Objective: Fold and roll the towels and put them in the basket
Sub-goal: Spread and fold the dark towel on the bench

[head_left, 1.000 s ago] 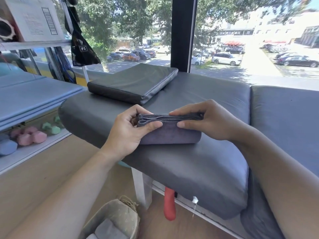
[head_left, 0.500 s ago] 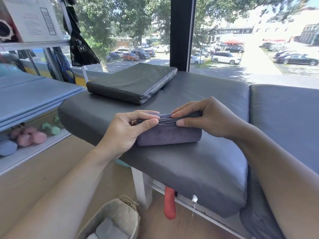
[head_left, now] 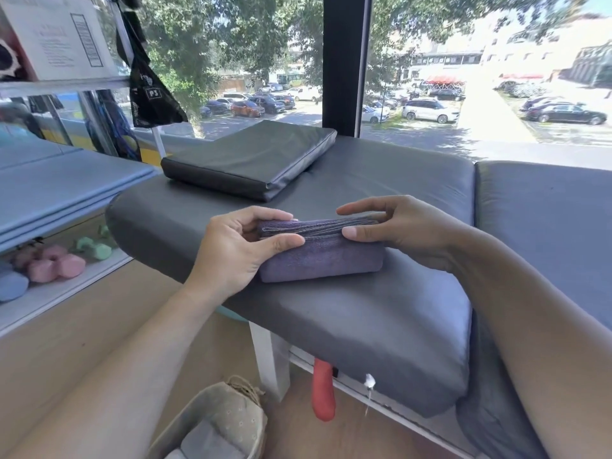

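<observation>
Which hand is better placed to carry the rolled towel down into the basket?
Left, probably. The left hand already holds the towel at its left end, thumb in front and fingers behind, and the basket stands on the floor below on that side. The right hand has a lighter grip.

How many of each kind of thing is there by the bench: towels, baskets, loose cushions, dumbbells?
Towels: 2, the folded purple-grey towel gripped by the left hand and right hand, and a grey one in the basket.
Baskets: 1, the beige fabric basket.
Loose cushions: 1, the dark grey flat cushion.
Dumbbells: 3 visible, pink, green, blue.
Total: 7
</observation>
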`<control>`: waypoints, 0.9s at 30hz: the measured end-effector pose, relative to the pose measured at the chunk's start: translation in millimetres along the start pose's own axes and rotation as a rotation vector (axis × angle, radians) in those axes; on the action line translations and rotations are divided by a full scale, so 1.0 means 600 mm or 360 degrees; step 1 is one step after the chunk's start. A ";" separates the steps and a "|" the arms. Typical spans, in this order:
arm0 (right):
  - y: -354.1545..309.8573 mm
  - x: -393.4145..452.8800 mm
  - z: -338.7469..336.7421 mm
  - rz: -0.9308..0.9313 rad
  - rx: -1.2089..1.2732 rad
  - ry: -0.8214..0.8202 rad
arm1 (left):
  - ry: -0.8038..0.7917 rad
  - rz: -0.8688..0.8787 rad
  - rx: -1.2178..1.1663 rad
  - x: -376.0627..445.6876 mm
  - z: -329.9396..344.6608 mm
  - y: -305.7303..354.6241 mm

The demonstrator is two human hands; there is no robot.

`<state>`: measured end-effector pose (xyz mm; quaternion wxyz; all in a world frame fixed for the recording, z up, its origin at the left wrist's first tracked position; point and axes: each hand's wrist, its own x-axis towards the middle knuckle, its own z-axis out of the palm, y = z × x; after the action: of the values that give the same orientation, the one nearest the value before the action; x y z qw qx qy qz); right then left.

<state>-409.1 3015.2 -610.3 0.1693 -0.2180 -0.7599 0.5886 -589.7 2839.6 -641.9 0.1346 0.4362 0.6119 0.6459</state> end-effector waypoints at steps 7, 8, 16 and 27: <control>-0.005 -0.003 0.000 -0.0146 -0.0026 -0.0001 | -0.0225 0.0046 0.0318 -0.008 -0.007 0.005; -0.006 -0.002 0.001 -0.0168 0.0003 0.0011 | -0.0209 0.0053 0.0326 -0.008 -0.007 0.007; -0.009 0.001 0.012 -0.0237 0.0114 0.0181 | -0.0001 -0.0247 -0.0072 -0.001 0.008 0.005; -0.022 -0.012 0.021 -0.0286 -0.0638 0.0076 | -0.0127 -0.0034 0.0118 -0.003 -0.007 0.006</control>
<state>-411.4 2998.3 -601.0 0.1922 -0.1926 -0.8739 0.4029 -590.2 2834.9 -639.0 0.1494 0.4597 0.6341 0.6036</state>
